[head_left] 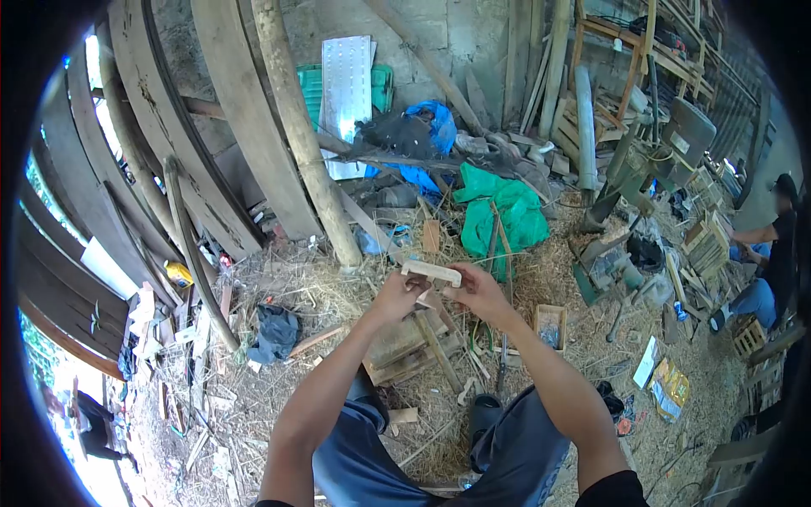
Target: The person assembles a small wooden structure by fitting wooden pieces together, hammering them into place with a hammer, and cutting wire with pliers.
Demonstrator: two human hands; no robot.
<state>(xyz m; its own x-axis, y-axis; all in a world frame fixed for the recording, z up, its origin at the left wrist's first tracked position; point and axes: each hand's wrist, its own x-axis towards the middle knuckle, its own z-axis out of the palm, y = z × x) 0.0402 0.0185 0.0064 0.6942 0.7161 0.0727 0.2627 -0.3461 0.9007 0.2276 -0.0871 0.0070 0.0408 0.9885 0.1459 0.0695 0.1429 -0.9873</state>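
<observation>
A small pale piece of wood [432,271], shaped with notched or curved ends, is held up in front of me. My left hand [399,297] grips its left end, fingers closed around it from below. At the other end, my right hand [479,296] pinches the wood between thumb and fingers. Under my hands stands a low wooden work block [401,351] with a strip of wood lying across it. Part of the block is hidden behind my left forearm.
Straw and wood scraps cover the ground. A green plastic sack [503,211] and a wooden post [296,127] are ahead. To the right lie a small wooden box [551,324] and a yellow packet [669,389]. Another person [773,253] sits at far right beside machinery.
</observation>
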